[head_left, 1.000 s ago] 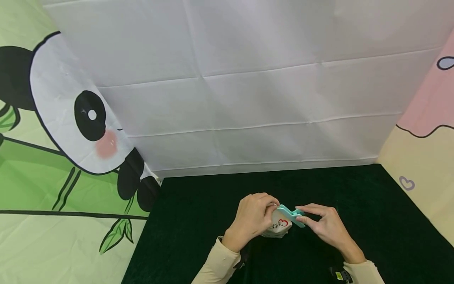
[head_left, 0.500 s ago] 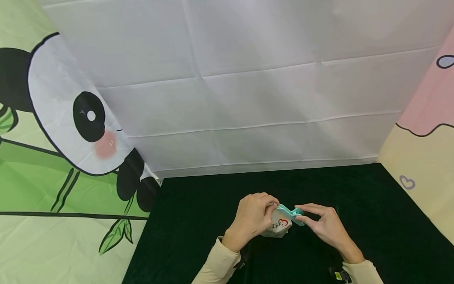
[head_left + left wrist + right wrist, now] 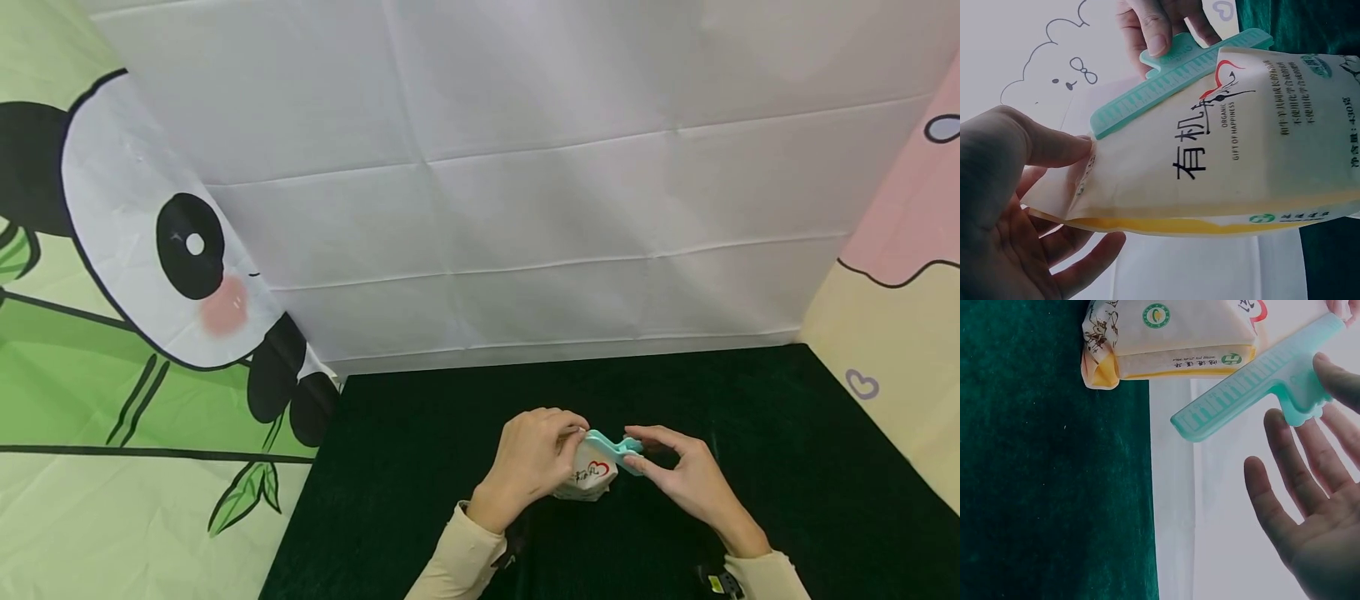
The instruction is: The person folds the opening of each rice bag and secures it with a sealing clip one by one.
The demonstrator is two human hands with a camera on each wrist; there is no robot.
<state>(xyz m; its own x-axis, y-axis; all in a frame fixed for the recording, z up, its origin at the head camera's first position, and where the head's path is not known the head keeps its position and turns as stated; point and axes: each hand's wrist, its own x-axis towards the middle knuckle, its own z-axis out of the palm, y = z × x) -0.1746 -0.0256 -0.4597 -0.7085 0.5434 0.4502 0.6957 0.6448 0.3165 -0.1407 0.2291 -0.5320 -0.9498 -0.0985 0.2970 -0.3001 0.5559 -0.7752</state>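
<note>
A cream food bag with dark lettering, a red heart-like print and a yellow side stands upright on the dark green cloth. My left hand pinches the bag's top edge between thumb and fingers. Slantwise across the upper part of the bag lies a teal bag clip, one end close to my left thumb. My right hand pinches the clip's wavy-edged grip tab between thumb and fingers. In the right wrist view, the clip's near end juts out past the bag. The left hand hides part of the bag in the head view.
The dark green cloth covers the table around the bag. Behind it hangs a white sheet. A panda-print cloth hangs at the left, and a pink and cream printed cloth at the right.
The right hand and the clip's right end have risen very slightly. The left hand and the bag have stayed nearly still.
</note>
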